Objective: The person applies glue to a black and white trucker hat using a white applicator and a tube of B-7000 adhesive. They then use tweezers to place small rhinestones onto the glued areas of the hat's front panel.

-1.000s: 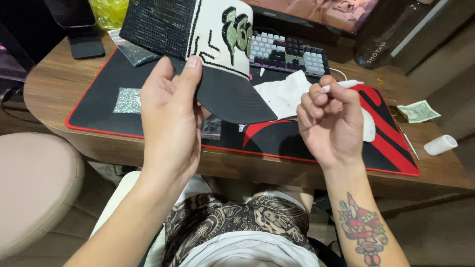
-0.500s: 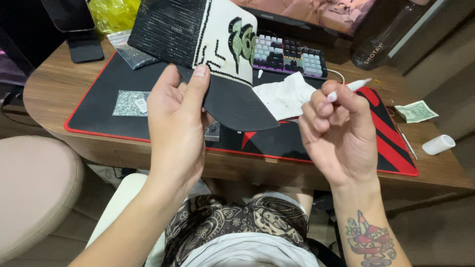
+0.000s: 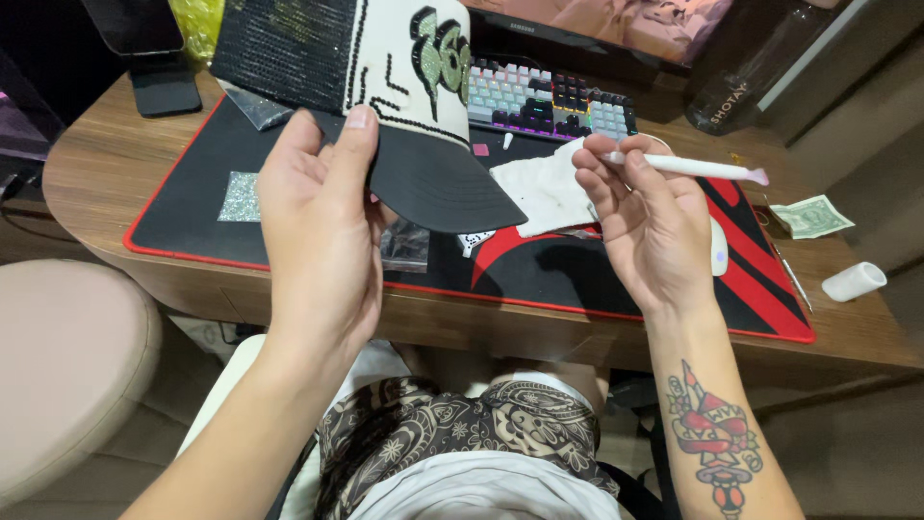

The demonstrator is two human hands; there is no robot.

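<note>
My left hand (image 3: 322, 231) holds up a cap (image 3: 385, 87) by its black brim. The cap has a white front panel with a green rhinestone design and black sides covered in small dark stones. My right hand (image 3: 650, 221) pinches a thin white pen-like picker tool (image 3: 693, 167) with a pink tip, its point aimed left toward the cap's brim. The two hands are a short way apart above the front half of a black and red desk mat (image 3: 760, 289).
A white cloth (image 3: 544, 193) lies on the mat, with small bags of stones (image 3: 241, 197) to the left. A backlit keyboard (image 3: 549, 96) and monitor stand behind. A banknote (image 3: 811, 216), a white tube (image 3: 854, 281), a dark bottle (image 3: 731, 77) and a phone stand (image 3: 159, 67) sit on the wooden desk.
My right hand has turned the picker tool so that its tip points toward the cap. My left hand has raised and tilted the cap slightly.
</note>
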